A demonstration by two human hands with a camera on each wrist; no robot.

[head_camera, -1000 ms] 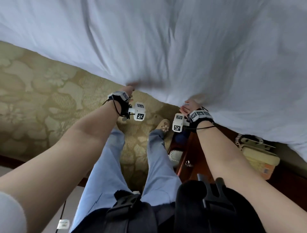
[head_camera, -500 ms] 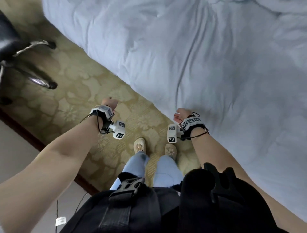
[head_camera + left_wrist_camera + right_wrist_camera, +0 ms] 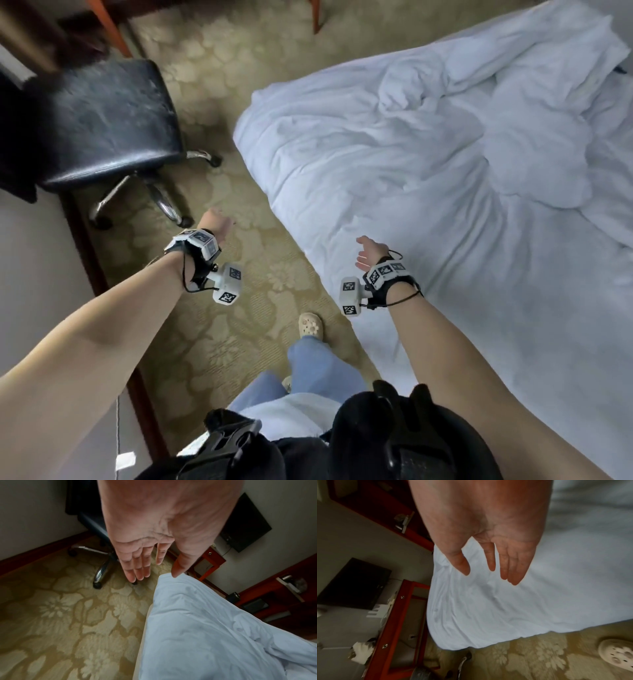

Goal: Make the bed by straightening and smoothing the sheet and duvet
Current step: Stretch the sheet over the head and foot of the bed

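The white duvet (image 3: 428,164) lies rumpled on the bed, bunched in folds toward the far right and hanging over the near side (image 3: 197,635). My left hand (image 3: 219,224) hangs over the carpet beside the bed, fingers (image 3: 137,566) straight and spread, holding nothing. My right hand (image 3: 368,251) hovers just above the bed's near edge, fingers (image 3: 505,563) straight, apart from the white cover (image 3: 496,608) below it. Both hands are empty.
A black office chair (image 3: 102,120) on chrome legs stands on the patterned carpet (image 3: 205,342) to the left of the bed's corner. Red wooden furniture (image 3: 393,615) and a dark screen (image 3: 245,524) are beyond the bed's end. My feet in pale clogs (image 3: 310,325) stand on the carpet strip.
Both hands let go of the duvet edge they were lifting and now hang empty. I have walked along the bed toward its foot; the chair and bed corner have come into view.
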